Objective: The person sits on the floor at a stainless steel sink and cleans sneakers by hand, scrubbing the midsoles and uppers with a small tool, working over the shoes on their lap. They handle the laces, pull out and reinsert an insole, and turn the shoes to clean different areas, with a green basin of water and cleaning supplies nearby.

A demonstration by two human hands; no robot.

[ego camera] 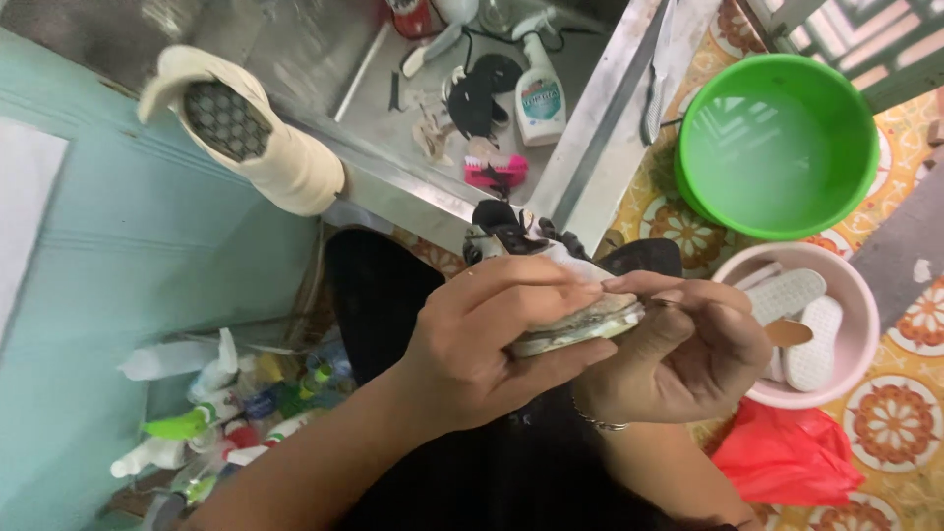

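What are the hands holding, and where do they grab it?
A shoe, sole edge up. The left hand grips its side near the sole; the right hand supports the other end.

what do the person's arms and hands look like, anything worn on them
Both forearms are bare, with no sleeves reaching into view and no gloves. The left hand wears nothing visible: no ring or watch shows. The right hand has a thin silver-coloured chain bracelet at the wrist. The fingers of both hands are bare, with short nails.

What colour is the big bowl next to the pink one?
Bright green, clearest in the head view.
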